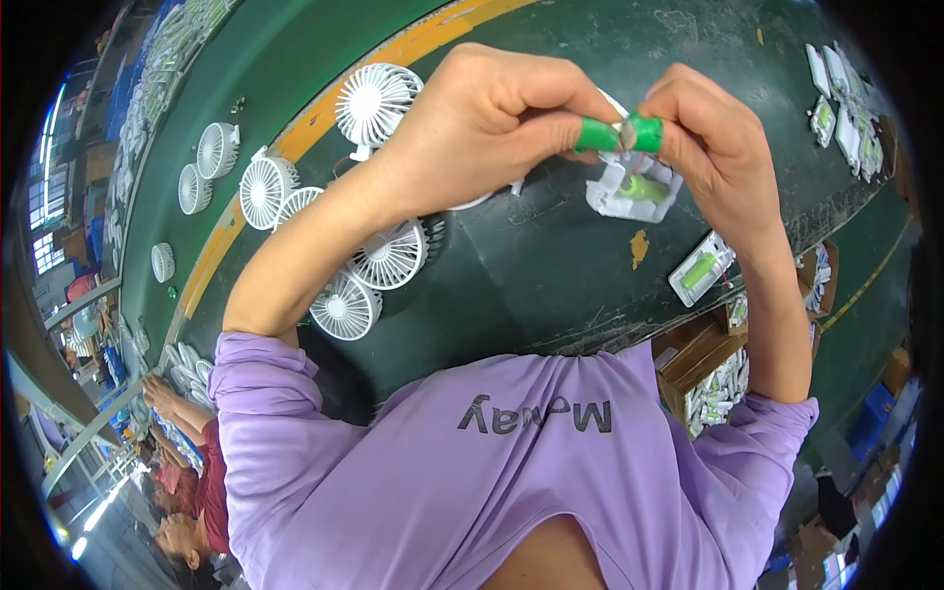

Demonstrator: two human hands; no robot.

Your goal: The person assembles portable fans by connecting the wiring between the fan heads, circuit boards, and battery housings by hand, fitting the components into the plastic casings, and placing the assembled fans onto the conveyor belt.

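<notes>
Hands [716,147] — pinching at white housing [621,203].

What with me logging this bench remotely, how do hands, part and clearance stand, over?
Left hand and right hand: fingertips close together at white casing, exact grip unclear. Green battery inside casing. Fans farther left, none between hands.
</notes>
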